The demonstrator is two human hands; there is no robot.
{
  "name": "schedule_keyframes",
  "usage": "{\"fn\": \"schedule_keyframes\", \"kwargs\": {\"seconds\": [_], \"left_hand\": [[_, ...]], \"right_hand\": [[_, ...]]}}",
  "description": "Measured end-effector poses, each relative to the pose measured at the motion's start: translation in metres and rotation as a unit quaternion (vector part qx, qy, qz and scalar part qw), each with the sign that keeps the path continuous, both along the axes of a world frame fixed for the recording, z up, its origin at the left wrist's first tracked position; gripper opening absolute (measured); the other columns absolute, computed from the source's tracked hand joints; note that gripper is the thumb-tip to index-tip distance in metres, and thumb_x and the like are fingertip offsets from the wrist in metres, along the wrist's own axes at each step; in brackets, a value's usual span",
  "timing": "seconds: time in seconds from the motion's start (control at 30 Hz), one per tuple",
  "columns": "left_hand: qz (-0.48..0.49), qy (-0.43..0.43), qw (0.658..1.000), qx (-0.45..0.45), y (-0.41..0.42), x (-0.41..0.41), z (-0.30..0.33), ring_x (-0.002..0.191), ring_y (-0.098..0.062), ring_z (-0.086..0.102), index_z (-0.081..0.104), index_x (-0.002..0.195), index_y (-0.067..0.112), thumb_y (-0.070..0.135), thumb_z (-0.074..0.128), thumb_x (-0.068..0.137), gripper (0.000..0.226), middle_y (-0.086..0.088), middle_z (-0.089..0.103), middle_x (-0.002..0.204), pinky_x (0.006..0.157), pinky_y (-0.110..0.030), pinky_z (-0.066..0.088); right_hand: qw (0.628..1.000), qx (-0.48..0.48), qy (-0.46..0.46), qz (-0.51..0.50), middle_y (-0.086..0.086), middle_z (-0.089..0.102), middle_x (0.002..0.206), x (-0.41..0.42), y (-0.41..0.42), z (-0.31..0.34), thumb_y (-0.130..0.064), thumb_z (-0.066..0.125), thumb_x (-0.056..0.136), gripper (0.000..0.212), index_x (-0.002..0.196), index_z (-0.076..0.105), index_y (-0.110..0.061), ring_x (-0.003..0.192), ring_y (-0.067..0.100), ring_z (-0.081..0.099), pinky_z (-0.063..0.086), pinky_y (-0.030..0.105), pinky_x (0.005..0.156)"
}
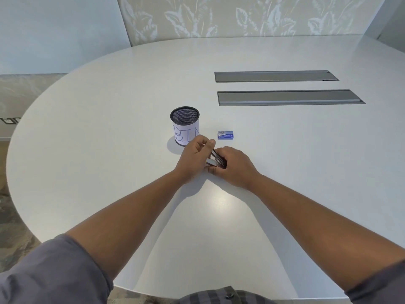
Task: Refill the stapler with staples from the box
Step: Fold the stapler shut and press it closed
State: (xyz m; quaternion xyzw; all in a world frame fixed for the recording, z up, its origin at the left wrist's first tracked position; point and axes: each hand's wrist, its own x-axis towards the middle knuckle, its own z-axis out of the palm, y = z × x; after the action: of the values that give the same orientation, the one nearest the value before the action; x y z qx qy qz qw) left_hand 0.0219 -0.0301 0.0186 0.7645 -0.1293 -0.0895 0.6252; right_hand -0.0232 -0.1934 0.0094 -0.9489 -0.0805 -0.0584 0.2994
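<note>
A small dark metal stapler (215, 159) lies on the white table (109, 150) between my two hands, mostly hidden by them. My left hand (194, 160) pinches its raised upper arm near the tip. My right hand (235, 166) grips the body and base from the right. The stapler looks hinged open, the top lifted at an angle. A small blue staple box (225, 135) lies closed on the table just beyond my right hand, apart from both hands.
A black mesh cup (185, 126) wrapped in white paper marked "BIN" stands just behind my left hand. Two long grey cable hatches (285, 97) are set into the table at the far right. The table's rounded edge runs close to my body.
</note>
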Motion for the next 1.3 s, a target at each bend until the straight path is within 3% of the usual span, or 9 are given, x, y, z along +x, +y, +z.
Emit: {"fn": "schedule_keyframes", "kwargs": {"seconds": [0.17, 0.43, 0.63, 0.83, 1.0, 1.3], "left_hand": [[0.011, -0.078, 0.993, 0.09, 0.0033, 0.0029, -0.0013, 0.063, -0.013, 0.048, 0.051, 0.085, 0.021, 0.038, 0.049, 0.094, 0.019, -0.002, 0.053, 0.07, 0.064, -0.034, 0.041], [0.024, -0.089, 0.992, 0.089, 0.0016, 0.0064, -0.0058, 0.063, -0.007, 0.044, 0.049, 0.078, 0.017, 0.024, 0.041, 0.086, 0.014, 0.008, 0.049, 0.067, 0.062, -0.031, 0.039], [0.029, -0.089, 0.993, 0.075, -0.0016, 0.0062, -0.0054, 0.064, -0.01, 0.043, 0.047, 0.076, 0.011, 0.031, 0.045, 0.097, 0.029, 0.006, 0.046, 0.066, 0.063, -0.031, 0.038], [-0.003, -0.108, 0.992, 0.07, 0.0023, 0.0036, -0.0039, 0.069, -0.013, 0.045, 0.047, 0.084, 0.001, 0.035, 0.041, 0.101, 0.038, -0.009, 0.047, 0.072, 0.065, -0.033, 0.039], [0.014, -0.135, 0.984, 0.115, -0.0006, 0.0017, -0.0067, 0.061, -0.006, 0.038, 0.038, 0.074, 0.019, 0.043, 0.04, 0.104, 0.039, 0.013, 0.04, 0.064, 0.057, -0.024, 0.035], [0.043, -0.15, 0.977, 0.148, -0.005, 0.0021, -0.0079, 0.06, -0.009, 0.036, 0.039, 0.076, 0.011, 0.046, 0.037, 0.106, 0.046, 0.007, 0.039, 0.064, 0.057, -0.029, 0.034]], "right_hand": [[0.999, -0.032, -0.003, 0.007, -0.005, 0.048, 0.069, 0.0052, -0.0008, 0.0013, -0.063, 0.06, 0.082, 0.045, 0.069, 0.036, -0.027, 0.063, 0.016, 0.047, 0.038, 0.036, 0.058], [0.998, -0.068, -0.011, 0.009, -0.009, 0.053, 0.064, 0.0065, 0.0011, -0.0034, -0.065, 0.046, 0.084, 0.038, 0.078, 0.041, -0.028, 0.063, 0.016, 0.054, 0.04, 0.034, 0.057], [0.997, -0.07, -0.013, 0.007, -0.009, 0.05, 0.061, 0.005, -0.0002, -0.0045, -0.067, 0.046, 0.088, 0.04, 0.072, 0.03, -0.033, 0.057, 0.005, 0.049, 0.029, 0.031, 0.052], [0.997, -0.075, -0.019, 0.009, -0.007, 0.05, 0.063, 0.0046, -0.0004, -0.0062, -0.07, 0.042, 0.091, 0.045, 0.078, 0.034, -0.028, 0.058, 0.017, 0.05, 0.029, 0.034, 0.052], [0.996, -0.087, -0.023, 0.019, -0.009, 0.05, 0.063, 0.0041, -0.0011, -0.007, -0.067, 0.039, 0.095, 0.043, 0.082, 0.038, -0.025, 0.059, 0.019, 0.05, 0.027, 0.032, 0.051], [0.993, -0.113, -0.018, 0.03, -0.004, 0.051, 0.066, 0.0026, 0.0017, -0.0045, -0.059, 0.042, 0.102, 0.042, 0.086, 0.037, -0.02, 0.064, 0.03, 0.053, 0.043, 0.041, 0.06]]}}
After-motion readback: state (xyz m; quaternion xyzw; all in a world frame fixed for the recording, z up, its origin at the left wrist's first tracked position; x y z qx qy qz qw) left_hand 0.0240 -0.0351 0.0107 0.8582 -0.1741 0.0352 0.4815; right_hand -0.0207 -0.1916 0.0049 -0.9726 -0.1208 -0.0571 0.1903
